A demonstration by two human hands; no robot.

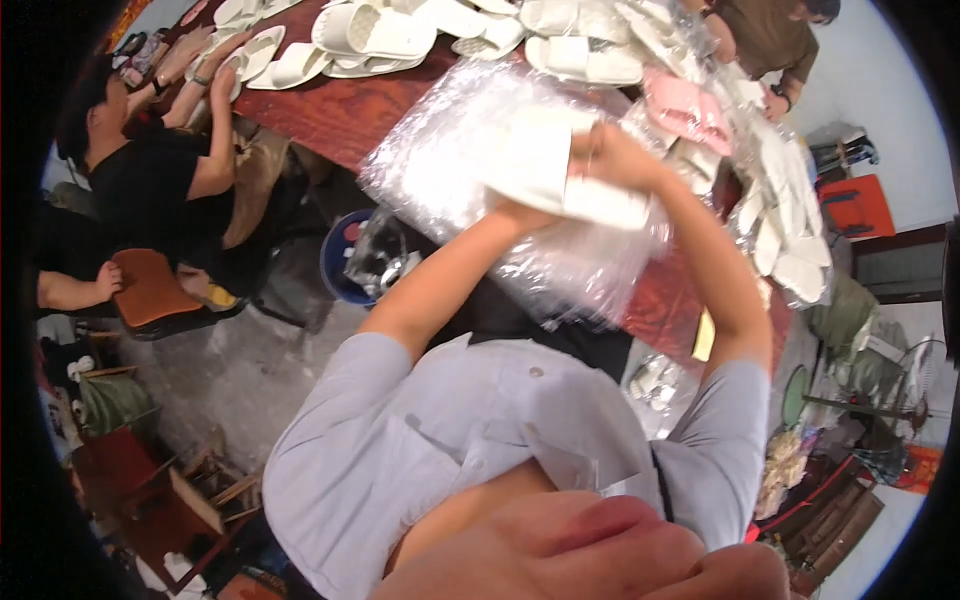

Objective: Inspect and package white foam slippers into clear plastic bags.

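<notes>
A pair of white slide slippers (590, 200) is held over the table, washed out by glare. My left hand (525, 215) supports them from below, its fingers mostly hidden under the soles. Against their upper side, my right hand (612, 160) has its fingers curled and smeared by motion. Whether those fingers grip a slipper or something small cannot be made out. Beneath both hands lies a stack of clear plastic bags (430, 150), shiny and crumpled, reaching over the table's near edge.
White slippers (370, 35) cover the far side of the reddish wooden table (330, 125). Bagged white slippers (790, 220) and a pink pair (688, 112) lie at right. A blue bin (345, 265) stands on the floor at left. Other people sit at left and far right.
</notes>
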